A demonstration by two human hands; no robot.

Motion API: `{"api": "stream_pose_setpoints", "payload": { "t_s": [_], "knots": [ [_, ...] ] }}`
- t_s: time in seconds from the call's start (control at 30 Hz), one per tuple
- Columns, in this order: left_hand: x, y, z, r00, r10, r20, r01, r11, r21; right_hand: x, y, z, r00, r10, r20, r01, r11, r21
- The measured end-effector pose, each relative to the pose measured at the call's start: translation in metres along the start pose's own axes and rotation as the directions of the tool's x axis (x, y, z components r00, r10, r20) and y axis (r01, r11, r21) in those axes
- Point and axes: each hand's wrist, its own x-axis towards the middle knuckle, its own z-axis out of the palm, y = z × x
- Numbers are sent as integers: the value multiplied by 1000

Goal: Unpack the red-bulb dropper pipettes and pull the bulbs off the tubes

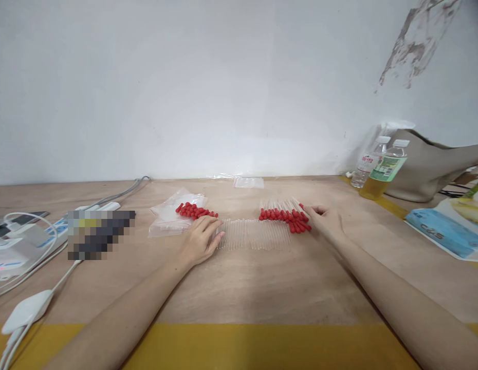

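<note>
A row of clear glass tubes (pixel 254 234) lies side by side on the wooden table (pixel 239 288). My left hand (pixel 200 239) rests flat at the row's left end, fingers apart and touching the tubes. Beside it lies a small heap of red rubber bulbs (pixel 195 210) on clear plastic bags (pixel 169 218). My right hand (pixel 326 221) rests at the right end of a bunch of droppers with red bulbs (pixel 287 215), its fingertips on the bulbs. Neither hand visibly grips anything.
At the left are white cables, chargers and a power strip (pixel 26 241). One more clear bag (pixel 249 182) lies by the wall. Two plastic bottles (pixel 381 167), a beige bag (pixel 431 164) and a printed package (pixel 447 228) stand at the right. Yellow tape edges the table front.
</note>
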Motion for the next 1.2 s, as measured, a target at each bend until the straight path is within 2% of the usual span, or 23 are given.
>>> {"api": "stream_pose_setpoints", "payload": {
  "t_s": [0.07, 0.1, 0.17, 0.27, 0.37, 0.43, 0.57, 0.73, 0.87, 1.0, 1.1, 1.2],
  "knots": [
    [3, 2, 3, 1000, 5, -25, -4, 999, 47, -10, -11, 5, 1000, -14, 23, 11, 994, 108],
    [5, 4, 4, 999, 12, -35, -10, 997, 74, -17, -19, 8, 997, -64, 54, 56, 990, 130],
    [9, 9, 8, 998, 35, -43, -29, 991, 130, -35, -37, 15, 963, -250, 106, 235, 963, 135],
    [14, 21, 9, 995, 99, -17, -94, 977, 192, -62, -60, 25, 831, -516, 208, 504, 857, 111],
    [16, 33, 7, 984, 177, 37, -180, 963, 199, -81, -72, 29, 720, -639, 272, 628, 766, 137],
    [16, 39, 5, 978, 203, 53, -209, 961, 180, -87, -75, 30, 679, -670, 301, 667, 734, 130],
    [13, 44, 8, 977, 206, 52, -212, 962, 171, -93, -76, 33, 628, -718, 299, 745, 666, 33],
    [10, 48, 13, 969, 239, 61, -246, 958, 147, -102, -76, 45, 516, -816, 259, 856, 501, -125],
    [9, 49, 12, 961, 257, 104, -270, 951, 147, -104, -74, 52, 459, -858, 231, 886, 423, -188],
    [8, 51, 8, 958, 257, 124, -273, 953, 135, -103, -73, 49, 393, -887, 241, 911, 341, -230],
    [8, 52, 7, 962, 245, 119, -257, 961, 102, -103, -74, 46, 358, -904, 236, 922, 301, -245],
    [6, 52, 6, 968, 225, 115, -234, 970, 66, -104, -73, 45, 342, -909, 239, 923, 278, -266]
  ]
}}
